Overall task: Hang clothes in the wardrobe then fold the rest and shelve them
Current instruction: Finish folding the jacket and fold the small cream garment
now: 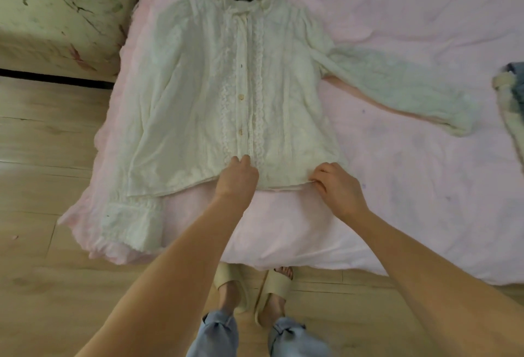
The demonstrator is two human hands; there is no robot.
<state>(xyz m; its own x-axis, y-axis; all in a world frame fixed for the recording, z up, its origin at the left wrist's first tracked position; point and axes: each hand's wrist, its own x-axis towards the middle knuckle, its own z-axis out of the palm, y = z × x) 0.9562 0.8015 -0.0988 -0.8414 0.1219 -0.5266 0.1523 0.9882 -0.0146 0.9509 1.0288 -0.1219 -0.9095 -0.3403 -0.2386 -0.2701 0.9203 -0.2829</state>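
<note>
A cream long-sleeved blouse (198, 95) with a lace button front lies face up, spread flat on the pink bed sheet (411, 186). Its collar points away from me. One sleeve stretches out to the right, the other hangs over the bed's left corner. My left hand (236, 176) rests on the hem at the button strip, fingers pressed on the cloth. At the hem's right corner my right hand (336, 187) pinches the fabric edge.
A small pile of other clothes (510, 92), cream and blue, lies at the bed's right edge. A marble-patterned cabinet (62, 10) stands at the upper left. Wooden floor (48, 158) lies left of and below the bed, where my sandalled feet (252, 288) stand.
</note>
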